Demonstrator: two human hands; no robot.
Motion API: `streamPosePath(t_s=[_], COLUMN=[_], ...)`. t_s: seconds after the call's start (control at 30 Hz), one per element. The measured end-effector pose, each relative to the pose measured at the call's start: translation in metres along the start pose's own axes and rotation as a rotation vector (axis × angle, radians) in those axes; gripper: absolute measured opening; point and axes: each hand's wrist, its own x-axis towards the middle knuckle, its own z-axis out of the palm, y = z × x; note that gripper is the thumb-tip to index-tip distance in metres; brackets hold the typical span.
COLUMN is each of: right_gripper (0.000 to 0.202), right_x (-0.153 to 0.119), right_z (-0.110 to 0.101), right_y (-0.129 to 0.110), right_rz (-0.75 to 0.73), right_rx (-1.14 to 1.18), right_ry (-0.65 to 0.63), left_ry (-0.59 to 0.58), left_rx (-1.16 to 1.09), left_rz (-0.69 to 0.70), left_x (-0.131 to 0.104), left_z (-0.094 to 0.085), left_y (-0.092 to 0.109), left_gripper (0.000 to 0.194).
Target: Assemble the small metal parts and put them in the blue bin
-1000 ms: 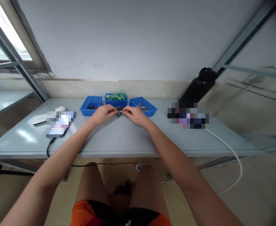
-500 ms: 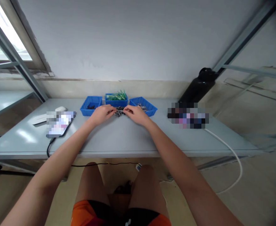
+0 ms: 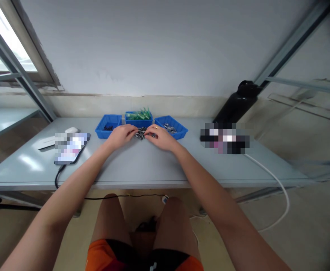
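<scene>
My left hand (image 3: pixel 122 136) is at the left edge of a small pile of black and silver pieces (image 3: pixel 140 134) on the table, its thumb and fingers pinched together. What sits in that pinch is too small to make out. On the pile's right side my right hand (image 3: pixel 162 137), with a ring on one finger, is closed too; its fingertips reach down at the pieces and hide what they hold. Behind the hands are three blue bins: a left bin (image 3: pixel 98 131) with dark bits, a middle bin (image 3: pixel 139 123) with green strips, and a right bin (image 3: pixel 182 132) with thin silver pieces.
A phone (image 3: pixel 74 147) on a black cable lies at the left, beside a white case (image 3: pixel 71 130). At the right a black bottle (image 3: pixel 235 103) leans near a blurred-out item (image 3: pixel 224 140) with a white cable (image 3: pixel 274 178). The wall (image 3: pixel 159 56) rises behind the table.
Earlier the fingertips of both hands nearly met around a thin silvery piece over the pile. Now they are farther apart, and the right fingertips have turned down onto the pile's right side.
</scene>
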Motion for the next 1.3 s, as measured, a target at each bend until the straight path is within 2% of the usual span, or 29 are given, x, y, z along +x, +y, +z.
streamPosePath(t_s=[0.17, 0.37, 0.47, 0.6, 0.73, 0.87, 1.07, 1.17, 1.3], right_gripper=[0.019, 0.022, 0.022, 0.019, 0.015, 0.014, 0.019, 0.025, 0.027], right_x=[0.0, 0.001, 0.001, -0.004, -0.011, -0.009, 0.001, -0.002, -0.012], right_z=[0.001, -0.004, -0.011, -0.021, -0.023, -0.02, -0.017, -0.015, -0.012], right_y=[0.002, 0.004, 0.011, 0.032, 0.051, 0.051, 0.019, 0.002, -0.012], right_rz=[-0.021, -0.017, 0.086, 0.28, 0.437, 0.344, 0.188, 0.113, 0.075], right_rx=[0.0, -0.045, -0.126, -0.294, -0.386, -0.325, -0.139, -0.059, -0.092], right_ry=[-0.01, 0.058, 0.158, 0.318, 0.297, 0.331, 0.332, 0.403, 0.5], left_ry=[-0.011, -0.061, -0.12, -0.213, -0.243, -0.274, -0.311, -0.313, -0.298], left_rx=[-0.009, -0.009, 0.019, 0.068, 0.078, 0.079, 0.091, 0.136, 0.129], left_rz=[-0.015, -0.092, -0.114, -0.115, -0.064, -0.025, -0.022, -0.006, 0.022], left_x=[0.0, -0.001, -0.001, -0.002, -0.005, -0.006, -0.006, -0.005, -0.003], left_z=[-0.001, -0.003, -0.001, 0.003, 0.01, 0.018, 0.019, 0.019, 0.019], left_y=[0.003, 0.004, 0.001, -0.004, -0.012, -0.018, -0.017, -0.018, -0.02], left_gripper=[0.029, 0.029, 0.03, 0.03, 0.031, 0.035, 0.032, 0.031, 0.029])
